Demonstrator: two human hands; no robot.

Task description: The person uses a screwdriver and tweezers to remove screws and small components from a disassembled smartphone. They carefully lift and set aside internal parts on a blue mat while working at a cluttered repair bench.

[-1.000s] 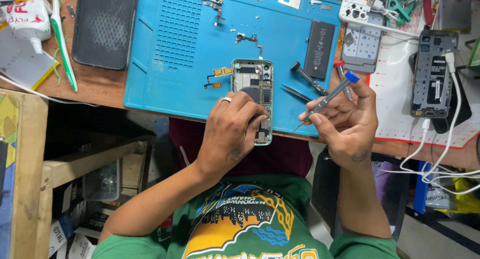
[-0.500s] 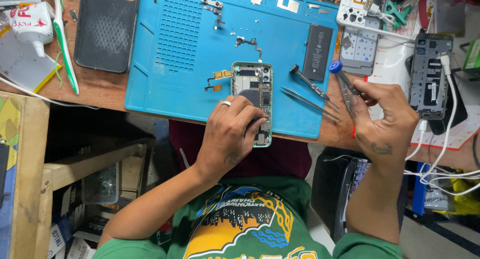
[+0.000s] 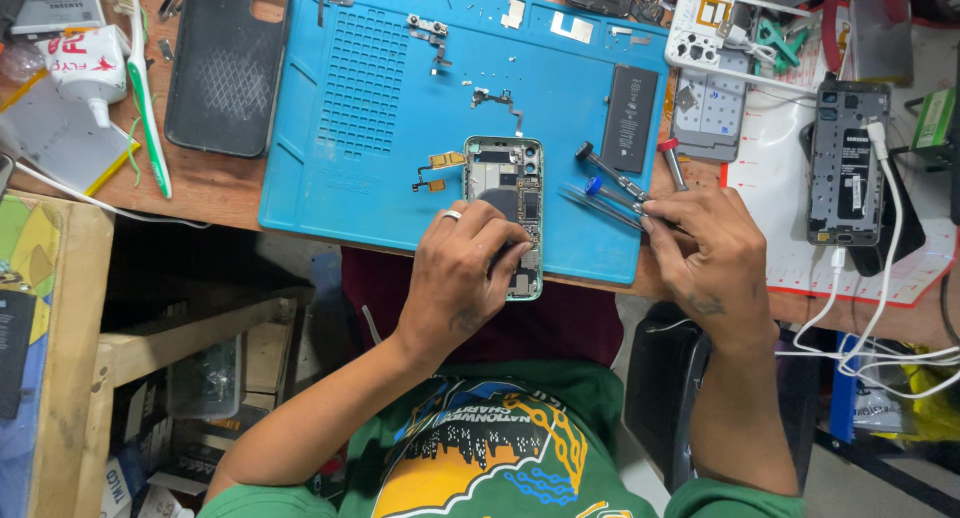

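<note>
L hand [image 3: 465,273] fingers curled, pressing down on opened phone [image 3: 510,203] at blue mat [image 3: 380,128] front edge. R hand [image 3: 705,253] pinches tweezers [image 3: 605,206] just right of phone, w/ screwdrivers [image 3: 612,173] beside.

this is a phone repair workbench in a small workshop. a blue silicone repair mat [image 3: 400,128] covers the wooden bench [image 3: 215,188], with loose screws, brackets and flex cables scattered across it. an opened phone [image 3: 510,203] lies near the mat's 6 o'clock edge, a bare battery [image 3: 630,118] toward 2 o'clock, and screwdrivers [image 3: 620,183] beside it. at 3 o'clock another stripped phone [image 3: 848,163] sits plugged into a white cable [image 3: 880,268]. a black phone case [image 3: 225,68] and a glue tube [image 3: 85,63] lie around 10 o'clock.
</note>
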